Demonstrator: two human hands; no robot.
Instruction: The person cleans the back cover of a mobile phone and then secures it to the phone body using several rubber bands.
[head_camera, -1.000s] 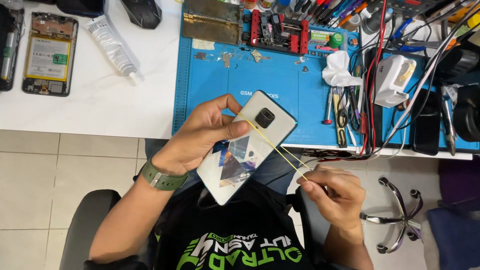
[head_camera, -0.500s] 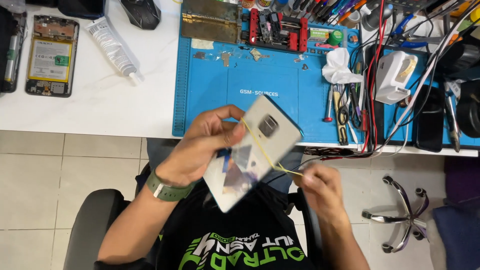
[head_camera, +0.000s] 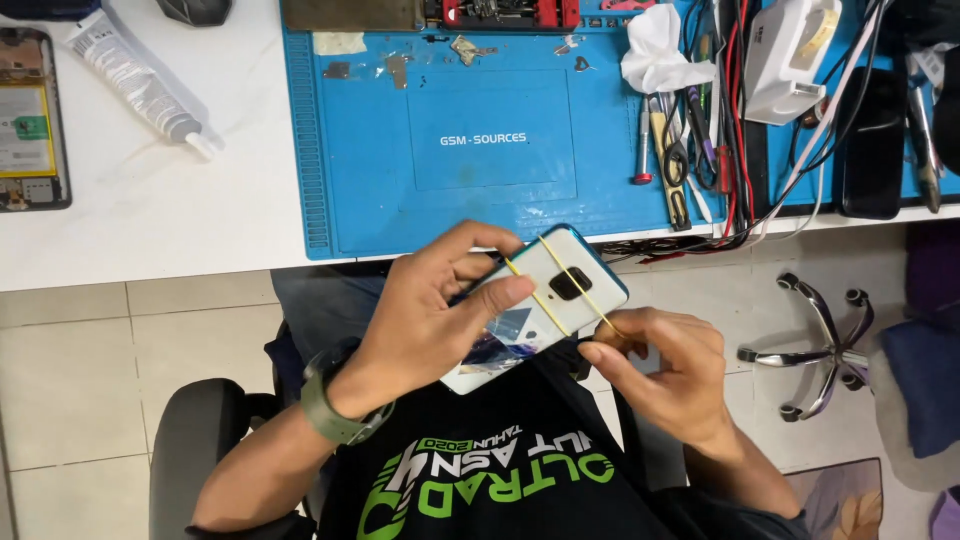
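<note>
Smartphone (head_camera: 535, 305), white back up, is held over the lap just below the desk edge, tilted with its camera end toward 2 o'clock.

Left to right:
- Opened phone (head_camera: 28, 120) with its yellow battery showing lies at the desk's far left, cut off by the frame edge. Glue tube (head_camera: 140, 80) lies beside it, nozzle toward 4 o'clock.
- Left hand (head_camera: 430, 320) is clamped around the smartphone, thumb pressing on the back, so the body stays steady.
- Yellow rubber band (head_camera: 560, 285) crosses the back near the camera in two strands.
- Right hand (head_camera: 665, 365) pinches the band's loop at the phone's 4 o'clock edge, pulling it taut.
- Blue repair mat (head_camera: 450, 140) sits at 12 o'clock of the hands, with tweezers and screwdrivers (head_camera: 675, 165) and tangled cables (head_camera: 745, 120) toward its right.

Hidden: the phone's screen side, its lower end behind the left hand, and how the band runs underneath.
</note>
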